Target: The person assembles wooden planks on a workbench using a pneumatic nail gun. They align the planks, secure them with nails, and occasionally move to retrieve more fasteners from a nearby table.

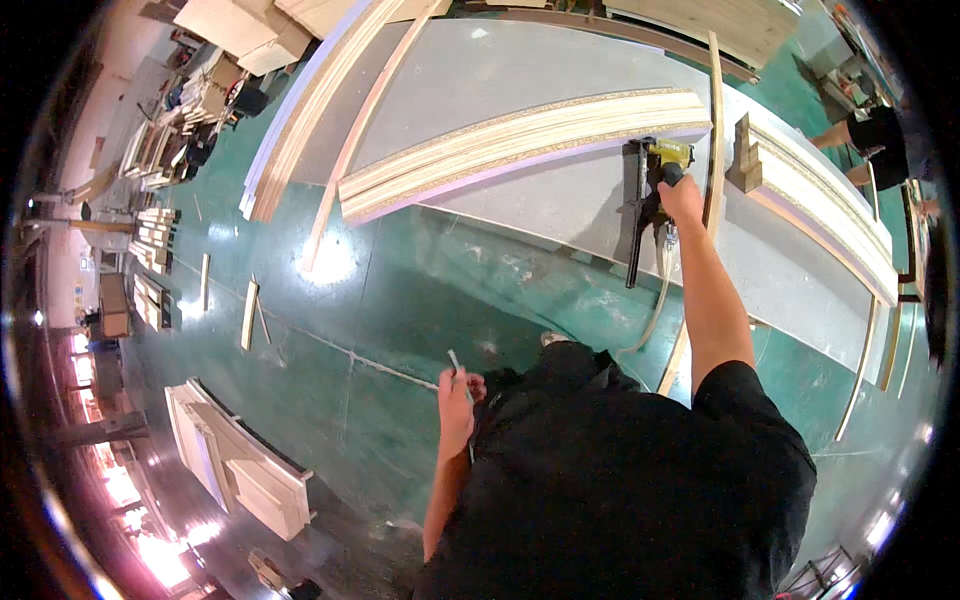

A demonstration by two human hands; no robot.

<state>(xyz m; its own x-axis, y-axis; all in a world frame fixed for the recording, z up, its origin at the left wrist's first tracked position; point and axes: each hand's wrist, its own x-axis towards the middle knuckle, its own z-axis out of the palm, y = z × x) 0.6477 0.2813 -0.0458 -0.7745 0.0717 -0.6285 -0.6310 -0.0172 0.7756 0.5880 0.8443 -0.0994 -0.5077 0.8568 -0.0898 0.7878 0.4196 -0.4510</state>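
My right hand (684, 202) grips the handle of a yellow and black nail gun (670, 152), which rests on or just over the grey tabletop (560, 215). Its long dark magazine points toward me, and a pale air hose (662, 300) runs down from the handle. Just beyond the gun lies a stack of long wooden strips (520, 140) with a lilac lower edge. Low at my left side, my left hand (456, 405) is closed around a thin pale grey piece (454, 358); only its end shows, so I cannot tell its kind.
More bundled strips lie on the table at the right (820, 210) and far left (325, 85). Single wooden battens (716, 130) cross beneath the stacks. Boards (240, 460) are piled on the green floor at left. Another person (880, 140) stands at the far right.
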